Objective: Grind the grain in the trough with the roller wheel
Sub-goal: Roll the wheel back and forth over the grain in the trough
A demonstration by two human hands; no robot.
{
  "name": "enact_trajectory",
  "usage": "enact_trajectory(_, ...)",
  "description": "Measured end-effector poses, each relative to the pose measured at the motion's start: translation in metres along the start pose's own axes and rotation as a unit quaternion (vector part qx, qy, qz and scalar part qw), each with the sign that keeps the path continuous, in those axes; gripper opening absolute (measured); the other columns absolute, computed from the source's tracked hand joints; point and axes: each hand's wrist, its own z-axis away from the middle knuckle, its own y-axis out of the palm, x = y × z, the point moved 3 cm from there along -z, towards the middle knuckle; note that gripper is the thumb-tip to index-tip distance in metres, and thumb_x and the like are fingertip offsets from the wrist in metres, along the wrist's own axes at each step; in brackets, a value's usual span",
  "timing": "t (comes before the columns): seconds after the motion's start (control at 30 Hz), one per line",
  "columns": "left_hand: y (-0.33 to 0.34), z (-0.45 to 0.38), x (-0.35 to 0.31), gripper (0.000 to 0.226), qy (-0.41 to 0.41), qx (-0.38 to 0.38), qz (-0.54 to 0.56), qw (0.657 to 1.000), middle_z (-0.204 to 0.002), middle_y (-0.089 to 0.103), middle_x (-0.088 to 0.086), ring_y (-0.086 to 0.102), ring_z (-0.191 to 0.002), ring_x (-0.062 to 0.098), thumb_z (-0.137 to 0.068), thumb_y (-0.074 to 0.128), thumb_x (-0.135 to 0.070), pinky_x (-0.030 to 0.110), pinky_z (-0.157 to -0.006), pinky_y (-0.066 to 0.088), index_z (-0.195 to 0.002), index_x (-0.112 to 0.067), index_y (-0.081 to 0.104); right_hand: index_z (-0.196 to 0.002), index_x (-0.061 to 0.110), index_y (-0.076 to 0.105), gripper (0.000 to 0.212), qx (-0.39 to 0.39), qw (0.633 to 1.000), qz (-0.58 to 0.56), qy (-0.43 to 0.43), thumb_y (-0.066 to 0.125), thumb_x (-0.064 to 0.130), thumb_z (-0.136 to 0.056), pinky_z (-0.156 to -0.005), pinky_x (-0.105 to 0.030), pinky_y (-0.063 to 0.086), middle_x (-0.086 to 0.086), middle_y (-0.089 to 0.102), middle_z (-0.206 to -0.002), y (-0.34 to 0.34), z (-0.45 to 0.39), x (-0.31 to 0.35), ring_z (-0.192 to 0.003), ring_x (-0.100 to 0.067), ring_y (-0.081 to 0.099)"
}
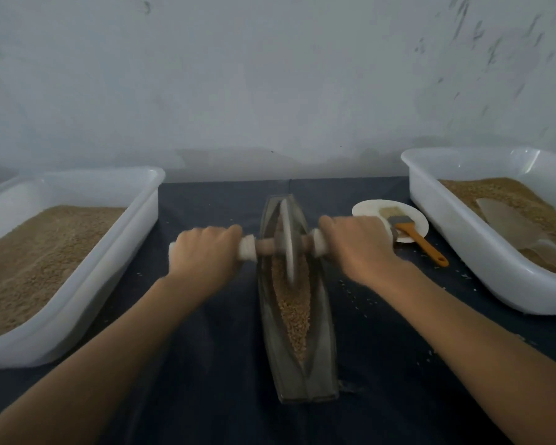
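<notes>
Your left hand [203, 252] and right hand [355, 244] are both clamped on the roller wheel [288, 242] handles; it stands in the trough [297, 316] (mid-table [212, 364]), on the grain [294, 313].

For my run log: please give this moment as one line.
left hand: grips handle | right hand: grips handle | roller wheel: upright in trough | grain: whole kernels visible

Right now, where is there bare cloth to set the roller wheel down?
Bare dark cloth lies between the left tub and the trough, and nearer you on both sides. Right of the trough is tighter: the plate with the brush, then the right tub, with scattered grains.
</notes>
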Motion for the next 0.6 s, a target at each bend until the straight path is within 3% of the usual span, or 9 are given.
enact_trajectory(0.13, -0.049, 0.063, -0.014, 0.042, 0.114, -0.082, 0.011, 0.990, -0.056, 0.048, -0.006, 0.047, -0.043, 0.020, -0.050, 0.085, -0.028, 0.025, -0.049, 0.018, -0.068, -0.021, 0.047, -0.086, 0.034, 0.038, 0.035, 0.075, 0.996, -0.048, 0.000, 0.068, 0.047, -0.074, -0.056, -0.033, 0.041, 0.009, 0.060, -0.080, -0.019, 0.066, 0.004, -0.072, -0.016, 0.060)
enact_trajectory(0.23, -0.058, 0.075, -0.016, 0.046, 0.131, -0.072, 0.006, 0.989, -0.054, 0.045, -0.005, 0.044, -0.042, 0.017, -0.041, 0.085, -0.024, 0.025, -0.051, 0.015, -0.067, -0.021, 0.048, -0.088, 0.038, 0.038, 0.038, 0.108, 0.992, -0.061, 0.010, 0.069, 0.051, -0.070, -0.060, -0.030, 0.045, 0.014, 0.056, -0.078, -0.026, 0.085, 0.002, -0.069, -0.007, 0.056)
enact_trajectory(0.37, -0.031, 0.033, -0.014, 0.037, 0.076, -0.039, -0.047, 0.995, -0.056, 0.053, -0.005, 0.051, -0.043, 0.020, -0.057, 0.083, -0.027, 0.024, -0.048, 0.017, -0.066, -0.022, 0.047, -0.083, 0.033, 0.035, 0.040, 0.071, 0.997, -0.038, 0.010, 0.071, 0.043, -0.073, -0.053, -0.030, 0.032, 0.008, 0.059, -0.077, -0.009, 0.053, 0.000, -0.062, -0.016, 0.054)
enact_trajectory(0.47, -0.005, -0.017, -0.003, 0.020, 0.005, -0.026, -0.046, 0.999, -0.074, 0.063, -0.002, 0.061, -0.063, 0.027, -0.081, 0.062, -0.033, 0.030, -0.053, 0.029, -0.077, -0.025, 0.044, -0.087, 0.018, 0.051, 0.032, -0.014, 1.000, 0.006, 0.019, 0.077, 0.029, -0.072, -0.052, -0.031, 0.029, -0.005, 0.066, -0.080, 0.010, 0.001, -0.006, -0.064, -0.029, 0.060)
enact_trajectory(0.6, 0.007, -0.051, 0.004, 0.019, -0.011, -0.038, -0.050, 0.998, -0.079, 0.064, -0.001, 0.048, -0.059, 0.024, -0.087, 0.056, -0.031, 0.031, -0.054, 0.027, -0.080, -0.024, 0.040, -0.091, 0.013, 0.053, 0.029, -0.047, 0.998, 0.020, 0.040, 0.074, 0.022, -0.073, -0.055, -0.033, 0.027, -0.010, 0.068, -0.082, 0.019, -0.040, -0.016, -0.069, -0.035, 0.063)
